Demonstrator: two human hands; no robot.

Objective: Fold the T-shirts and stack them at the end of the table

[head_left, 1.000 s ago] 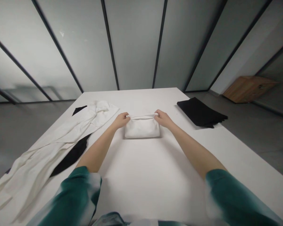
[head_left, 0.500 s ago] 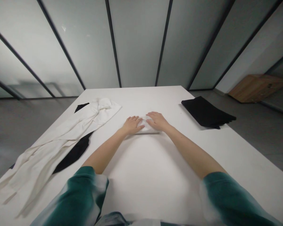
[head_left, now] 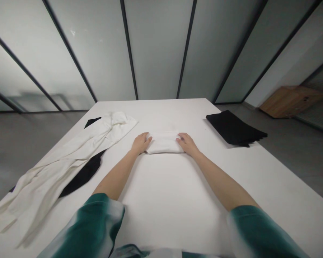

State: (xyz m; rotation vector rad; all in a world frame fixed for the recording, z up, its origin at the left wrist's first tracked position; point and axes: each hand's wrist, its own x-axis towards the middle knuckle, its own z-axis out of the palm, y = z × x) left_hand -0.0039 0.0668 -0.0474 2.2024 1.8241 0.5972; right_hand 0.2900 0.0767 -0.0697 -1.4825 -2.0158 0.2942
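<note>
A small folded white cloth (head_left: 164, 142) lies flat in the middle of the white table (head_left: 167, 193). My left hand (head_left: 140, 143) rests at its left end with fingers laid flat against the edge. At the cloth's right end, my right hand (head_left: 186, 142) does the same, fingers stretched out on the fabric. Both hands are open and press the ends; neither lifts the cloth.
A long white garment (head_left: 70, 154) sprawls over a black one (head_left: 82, 175) on the table's left side. A folded black cloth (head_left: 234, 128) sits at the right edge. Glass partition walls stand behind; a wooden box (head_left: 290, 101) is on the floor at right.
A second ago both hands pinched the cloth's far edge and folded it toward me. They then pressed flat on its middle and have now slid apart to its two ends.
</note>
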